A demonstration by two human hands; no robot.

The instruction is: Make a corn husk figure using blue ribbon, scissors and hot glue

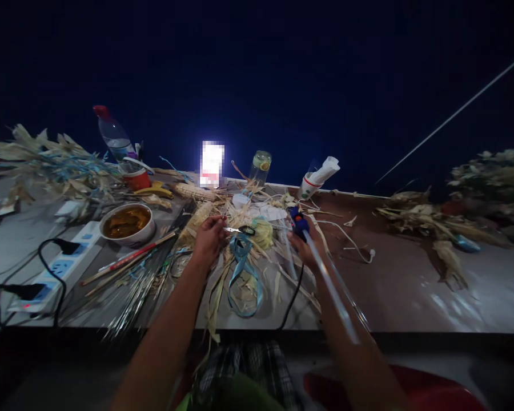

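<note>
My left hand (211, 235) is closed in a pinch above the middle of the littered table. What its fingertips hold is too small to make out. Just right of them is a shiny metal piece (232, 229) with a dark loop, perhaps scissors; I cannot tell whether the hand touches it. In my right hand (305, 249) is a blue glue gun (298, 221), and a long clear glue stick (332, 291) sticks out of its back towards me. Between the hands lie a blue ribbon (235, 274), a pale yellow bundle (262, 233) and dry corn husk strips (216, 285).
On the left are a power strip (64, 268) with black plugs, a bowl (131, 237) of brown liquid, a red pen (132, 257) and thin wires (132, 302). Along the back stand a bottle (115, 134), a glowing screen (212, 162), a jar (261, 166) and a paper cup (309, 185). Husk bundles (432, 222) lie right.
</note>
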